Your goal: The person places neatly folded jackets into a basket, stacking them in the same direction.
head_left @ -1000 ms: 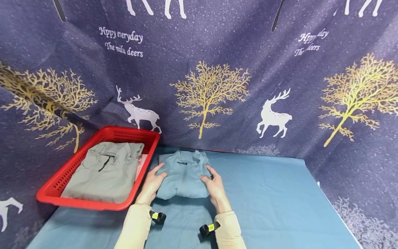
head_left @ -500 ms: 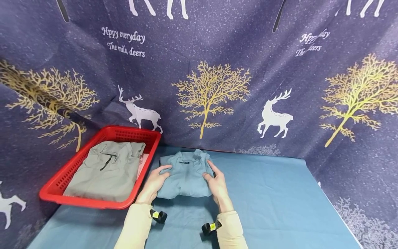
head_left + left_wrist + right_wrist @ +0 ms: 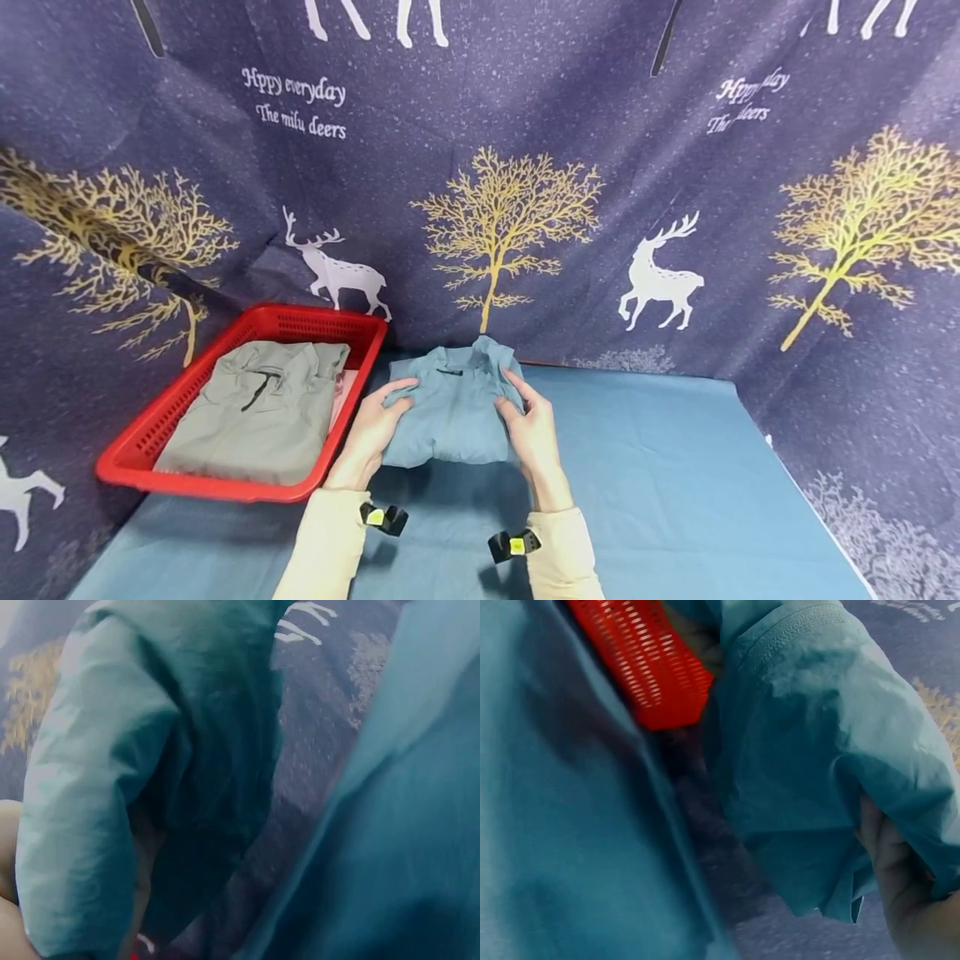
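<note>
A folded blue-green jacket (image 3: 453, 417) with a stand-up collar is held off the table between both hands. My left hand (image 3: 372, 423) grips its left side, thumb on top and the other fingers hidden underneath. On the opposite side my right hand (image 3: 534, 429) grips the jacket's edge the same way. In the right wrist view, fingers (image 3: 889, 844) press into the cloth from below. The jacket (image 3: 90, 787) fills much of the left wrist view, where only a bit of the left hand (image 3: 9, 881) shows at the edge.
To the left stands a red plastic basket (image 3: 217, 493) with slotted walls. Inside lies a folded grey-green jacket (image 3: 247, 425) with a dark zip, beside a pale pink cloth (image 3: 341, 398). A blue cloth (image 3: 675, 483) covers the table, and a deer-print curtain (image 3: 555, 292) hangs behind.
Both hands have raised the jacket from the table and carried it slightly away and to the right. A shadow shows beneath it now. The basket stays put.
</note>
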Demonstrator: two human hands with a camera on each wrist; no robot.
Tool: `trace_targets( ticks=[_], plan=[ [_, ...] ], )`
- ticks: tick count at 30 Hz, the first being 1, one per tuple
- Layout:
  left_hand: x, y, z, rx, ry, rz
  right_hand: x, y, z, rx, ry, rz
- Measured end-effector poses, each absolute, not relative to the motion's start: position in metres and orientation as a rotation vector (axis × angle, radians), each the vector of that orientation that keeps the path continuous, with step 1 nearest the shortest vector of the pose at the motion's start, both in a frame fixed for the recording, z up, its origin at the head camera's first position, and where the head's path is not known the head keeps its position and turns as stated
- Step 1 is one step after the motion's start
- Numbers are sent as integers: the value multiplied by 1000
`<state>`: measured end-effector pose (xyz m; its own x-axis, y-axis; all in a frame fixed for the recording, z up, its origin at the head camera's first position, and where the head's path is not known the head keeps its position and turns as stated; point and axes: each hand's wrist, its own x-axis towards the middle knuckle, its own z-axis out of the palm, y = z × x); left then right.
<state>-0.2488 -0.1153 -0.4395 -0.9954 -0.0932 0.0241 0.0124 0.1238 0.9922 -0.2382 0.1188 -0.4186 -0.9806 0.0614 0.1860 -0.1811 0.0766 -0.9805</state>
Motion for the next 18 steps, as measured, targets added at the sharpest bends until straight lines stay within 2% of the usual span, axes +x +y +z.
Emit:
trace_targets(
  ticks=[8, 14, 18],
  plan=[
    [-233, -105, -415, 30, -2203, -2048, -206, 122, -370, 162, -2144, 1982],
    [-223, -114, -392, -23, -2117, -1992, -209, 110, -378, 231, -2016, 2002],
    [-217, -121, -377, -67, -2153, -1897, -199, 99, -366, 240, -2007, 1986]
  ],
)
